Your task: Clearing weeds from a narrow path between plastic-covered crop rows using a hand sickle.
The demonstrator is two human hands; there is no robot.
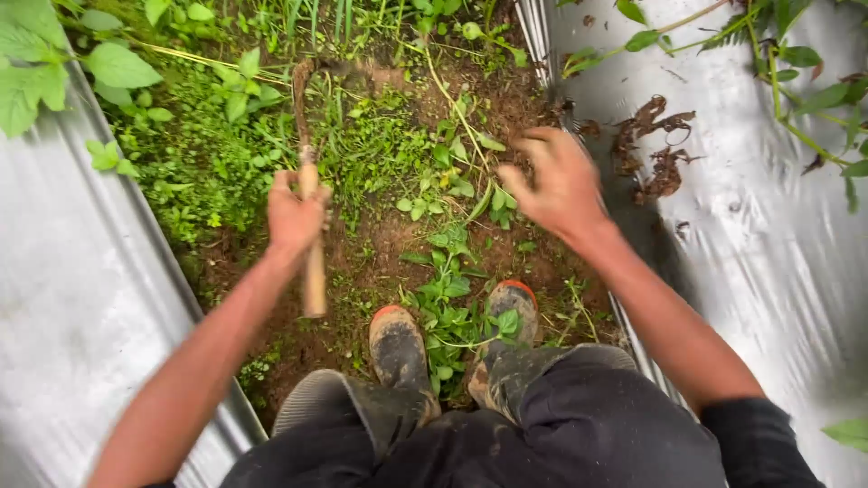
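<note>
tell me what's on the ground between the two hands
In the head view, between the left hand gripping the wooden-handled hoe and the open right hand lies a weedy soil strip with low green weeds.

A narrow soil strip [380, 244] lies open between plastic sheets [72, 289]; weeds [398, 154] crowd its far end, boots [402, 348] block the near end.

We saw two muddy rubber boots [452, 348] with orange toe tips standing on the brown soil [380, 253] of a narrow furrow. On both sides lay silver plastic mulch sheets [63, 298], shiny and a little wrinkled. Small green weeds [208, 154] covered the ground ahead of the boots, thicker toward the left sheet. On the right sheet we noticed some dry brown leaves [655, 149], and leafy green stems [796, 81] hung over its far corner.
</note>
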